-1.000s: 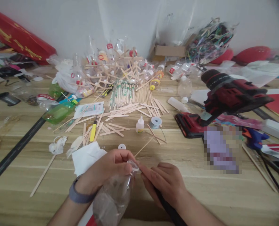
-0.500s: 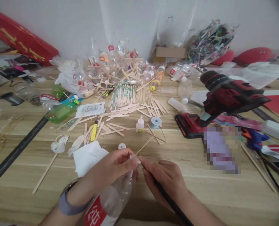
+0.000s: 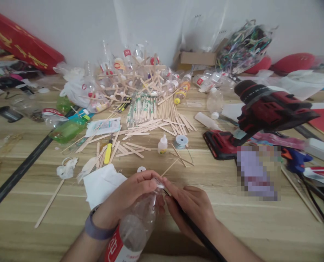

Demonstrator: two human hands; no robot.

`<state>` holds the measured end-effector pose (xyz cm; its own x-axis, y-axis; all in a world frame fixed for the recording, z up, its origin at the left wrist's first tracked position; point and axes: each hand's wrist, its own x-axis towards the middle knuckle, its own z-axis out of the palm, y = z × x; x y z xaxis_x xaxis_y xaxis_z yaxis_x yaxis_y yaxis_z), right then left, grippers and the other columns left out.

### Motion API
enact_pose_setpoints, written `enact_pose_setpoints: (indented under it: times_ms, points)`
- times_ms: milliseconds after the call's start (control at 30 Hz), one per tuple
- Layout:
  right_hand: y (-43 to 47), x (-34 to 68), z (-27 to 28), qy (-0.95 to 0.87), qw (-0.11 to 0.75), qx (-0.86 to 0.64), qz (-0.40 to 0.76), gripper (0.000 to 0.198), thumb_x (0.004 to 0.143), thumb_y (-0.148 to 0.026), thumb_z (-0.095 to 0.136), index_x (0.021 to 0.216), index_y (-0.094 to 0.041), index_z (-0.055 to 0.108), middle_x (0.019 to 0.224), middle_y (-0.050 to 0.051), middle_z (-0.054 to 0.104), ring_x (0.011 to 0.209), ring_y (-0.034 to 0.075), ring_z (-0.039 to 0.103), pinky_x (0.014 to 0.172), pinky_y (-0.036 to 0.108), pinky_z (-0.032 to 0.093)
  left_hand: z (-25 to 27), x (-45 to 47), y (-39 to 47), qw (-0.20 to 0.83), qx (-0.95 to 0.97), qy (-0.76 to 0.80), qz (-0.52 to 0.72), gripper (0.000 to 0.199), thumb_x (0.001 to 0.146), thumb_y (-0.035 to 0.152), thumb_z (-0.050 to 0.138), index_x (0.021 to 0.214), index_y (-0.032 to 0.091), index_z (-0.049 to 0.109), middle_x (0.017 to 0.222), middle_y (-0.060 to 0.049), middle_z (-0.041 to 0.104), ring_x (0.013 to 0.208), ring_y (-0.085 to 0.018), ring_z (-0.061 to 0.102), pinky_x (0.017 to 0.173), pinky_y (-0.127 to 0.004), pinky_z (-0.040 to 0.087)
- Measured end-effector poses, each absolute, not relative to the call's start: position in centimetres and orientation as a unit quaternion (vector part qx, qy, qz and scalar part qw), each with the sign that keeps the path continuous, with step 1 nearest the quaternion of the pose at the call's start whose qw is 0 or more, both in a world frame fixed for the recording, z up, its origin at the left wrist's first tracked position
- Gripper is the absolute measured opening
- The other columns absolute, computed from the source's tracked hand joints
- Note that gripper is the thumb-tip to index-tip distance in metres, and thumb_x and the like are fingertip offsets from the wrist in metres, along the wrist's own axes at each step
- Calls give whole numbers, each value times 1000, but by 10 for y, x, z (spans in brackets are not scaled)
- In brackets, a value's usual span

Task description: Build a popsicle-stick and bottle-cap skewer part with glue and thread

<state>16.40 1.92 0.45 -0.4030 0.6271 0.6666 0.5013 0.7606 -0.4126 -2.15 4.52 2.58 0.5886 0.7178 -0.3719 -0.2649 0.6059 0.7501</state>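
A clear plastic bottle (image 3: pixel 136 229) with a red and white label is held at a tilt, its mouth pointing up and away from me. My left hand (image 3: pixel 137 186) is closed around the bottle's neck, the thumb near the white ring at the mouth. In my right hand (image 3: pixel 196 205) is a long black rod-like tool (image 3: pixel 198 233). Its thin tip sits at the bottle's neck, just below the ring, and its far end leaves the picture at the bottom. I cannot tell whether the tip touches the plastic. Some right fingertips rest against the bottle mouth.
Just ahead lie a white tissue (image 3: pixel 103 185), a small glue bottle (image 3: pixel 162 144), a wire spool (image 3: pixel 181 142) and a yellow-handled screwdriver (image 3: pixel 107 153). A red cordless drill (image 3: pixel 268 112) stands at right. Wooden sticks (image 3: pixel 142 127) and plastic bottles (image 3: pixel 215 102) crowd the back.
My left hand and the bottle have shifted slightly right, and the left thumb has slid back from the mouth, exposing more of the ring. The right hand has barely moved.
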Motion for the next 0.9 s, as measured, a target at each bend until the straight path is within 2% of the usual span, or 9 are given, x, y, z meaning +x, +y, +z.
enact_pose_setpoints:
  times_ms: [233,400,500,600,700,900]
  points:
    - [21,160,7,-827,440,-337,96,52,89,-5,51,140,-13,45,67,-2,72,41,10,56,43,25,42,21,-26,45,824,336,349,294,29,77,38,68,91,13,68,73,-4,70,62,-15,65,60,-24,49]
    - [21,161,3,-830,431,-347,74,45,90,-7,52,135,-13,51,69,-1,73,42,10,58,44,25,42,21,-26,45,826,340,348,286,26,80,39,66,83,13,66,71,-3,68,65,-15,64,65,-27,49]
    - [21,164,1,-834,429,-341,62,44,92,-7,52,135,-13,50,72,0,75,45,11,60,45,26,43,22,-25,45,814,372,346,282,34,82,46,64,80,12,66,69,-4,66,65,-16,62,63,-27,46]
    - [22,166,0,-842,424,-327,69,45,94,-9,51,138,-13,46,68,0,73,47,12,62,46,26,43,20,-26,46,808,369,362,284,45,74,56,72,84,13,65,72,-4,66,65,-14,59,61,-26,42]
    - [23,166,2,-842,422,-328,66,43,93,-9,53,136,-13,49,62,-2,70,45,12,60,46,26,43,19,-26,48,805,356,382,283,50,65,56,80,85,13,64,72,-1,65,63,-12,56,60,-23,40]
    - [23,162,3,-834,421,-350,75,36,93,-9,52,128,-13,53,73,0,76,43,11,60,46,25,44,21,-29,47,812,345,377,280,38,73,49,76,86,13,71,72,-2,68,67,-13,59,64,-24,42]
